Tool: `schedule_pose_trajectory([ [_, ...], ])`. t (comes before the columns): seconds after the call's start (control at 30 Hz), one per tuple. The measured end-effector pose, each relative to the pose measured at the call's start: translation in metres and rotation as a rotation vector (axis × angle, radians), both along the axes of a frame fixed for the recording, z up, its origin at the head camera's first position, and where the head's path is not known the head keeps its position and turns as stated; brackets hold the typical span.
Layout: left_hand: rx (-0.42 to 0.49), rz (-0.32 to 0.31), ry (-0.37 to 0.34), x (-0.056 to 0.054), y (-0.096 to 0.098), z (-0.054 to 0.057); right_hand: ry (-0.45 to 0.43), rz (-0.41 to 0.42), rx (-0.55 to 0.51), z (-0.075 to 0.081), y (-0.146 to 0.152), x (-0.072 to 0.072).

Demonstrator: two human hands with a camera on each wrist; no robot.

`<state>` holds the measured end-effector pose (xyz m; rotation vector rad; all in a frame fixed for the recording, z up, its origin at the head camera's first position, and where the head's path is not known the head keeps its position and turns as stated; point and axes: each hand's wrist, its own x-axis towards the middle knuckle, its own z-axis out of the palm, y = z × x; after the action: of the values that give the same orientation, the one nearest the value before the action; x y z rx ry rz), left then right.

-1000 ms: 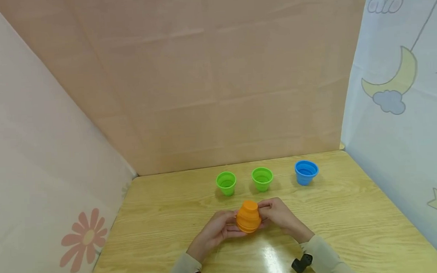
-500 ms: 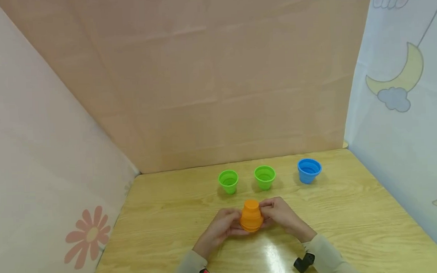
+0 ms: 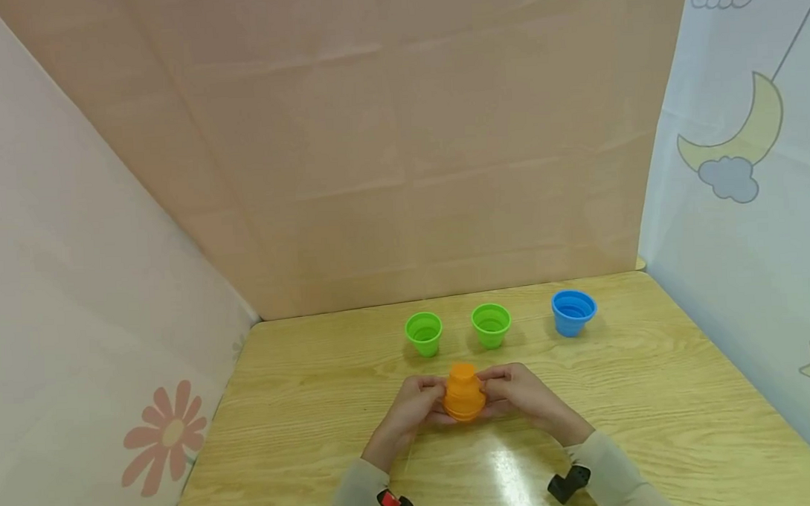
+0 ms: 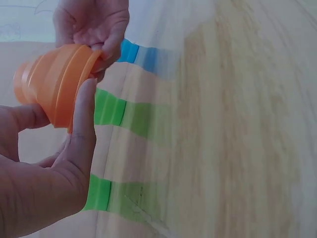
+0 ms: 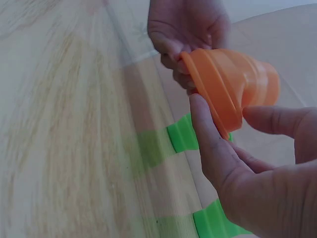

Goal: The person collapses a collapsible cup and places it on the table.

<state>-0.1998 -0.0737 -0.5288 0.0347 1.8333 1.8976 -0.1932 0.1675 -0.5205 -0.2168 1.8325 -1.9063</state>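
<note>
Between both hands is an orange collapsible cup (image 3: 464, 396), its narrow base up and its wide rim down in the head view. My left hand (image 3: 413, 409) grips its left side, thumb on the ribbed wall and fingers under the rim. From the other side my right hand (image 3: 524, 398) pinches it likewise; in the right wrist view the thumb dents the wall of the orange cup (image 5: 223, 84). The left wrist view shows the orange cup (image 4: 62, 82) held off the table, its inside hidden.
Two green collapsible cups (image 3: 424, 334) (image 3: 491, 326) stand upright beyond the hands. A blue collapsible cup (image 3: 571, 313) stands farther right. The wooden table (image 3: 303, 390) meets a beige backdrop (image 3: 402, 171) behind, with cloth walls at both sides.
The orange cup stays between both hands while thumbs and fingers shift on it; its ribbed wall looks rounder and more dented than half a second ago. The head view has shifted slightly.
</note>
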Motion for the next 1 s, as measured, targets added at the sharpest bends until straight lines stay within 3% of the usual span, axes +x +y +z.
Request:
schedule_pose_trajectory([
  [0.27,-0.046,0.033,0.024,0.002,0.001,-0.002,-0.021,0.044,-0.046,0.001,0.002,0.000],
  [0.53,-0.069,0.048,0.037,0.005,0.002,-0.001,-0.042,-0.003,-0.009,-0.006,-0.004,0.000],
  [0.77,-0.104,0.039,0.038,0.008,0.002,-0.002,-0.041,-0.028,0.026,-0.010,-0.010,0.004],
  [1.0,-0.082,0.004,0.021,0.010,0.002,0.003,-0.016,-0.059,0.033,-0.012,-0.011,0.007],
])
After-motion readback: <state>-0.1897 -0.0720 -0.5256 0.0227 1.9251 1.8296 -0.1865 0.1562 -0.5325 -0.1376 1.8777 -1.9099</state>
